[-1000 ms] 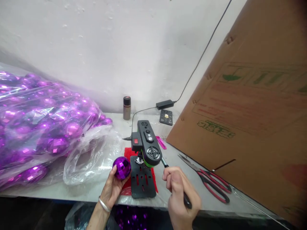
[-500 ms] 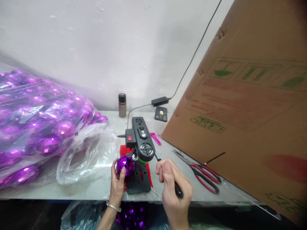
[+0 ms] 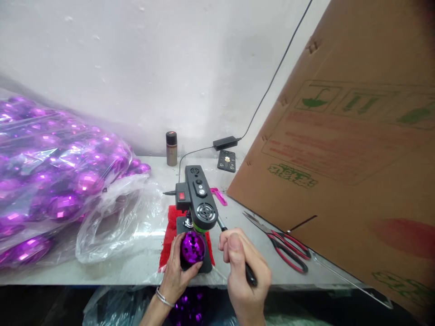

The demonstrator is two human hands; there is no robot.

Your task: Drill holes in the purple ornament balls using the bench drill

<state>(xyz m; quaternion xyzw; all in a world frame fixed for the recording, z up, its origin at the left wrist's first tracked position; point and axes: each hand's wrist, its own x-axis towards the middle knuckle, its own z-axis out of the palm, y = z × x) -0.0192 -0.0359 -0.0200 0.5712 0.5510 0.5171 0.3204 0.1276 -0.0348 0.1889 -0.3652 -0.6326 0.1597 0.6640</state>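
Shifted rightward since the earlier frame, the left hand (image 3: 177, 272) grips the purple mirrored ball (image 3: 193, 249) over the black base plate (image 3: 207, 266), near the machine's head (image 3: 202, 197), while the right hand (image 3: 246, 267) clasps the black lever handle (image 3: 250, 275), and red-handled scissors (image 3: 272, 234) lie on the worktop (image 3: 136, 272) beside the cardboard box (image 3: 340, 158).

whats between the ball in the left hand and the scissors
In the head view, from the ball to the scissors: the black plate, a strip of red cloth, tabletop, then the right hand gripping a lever handle.
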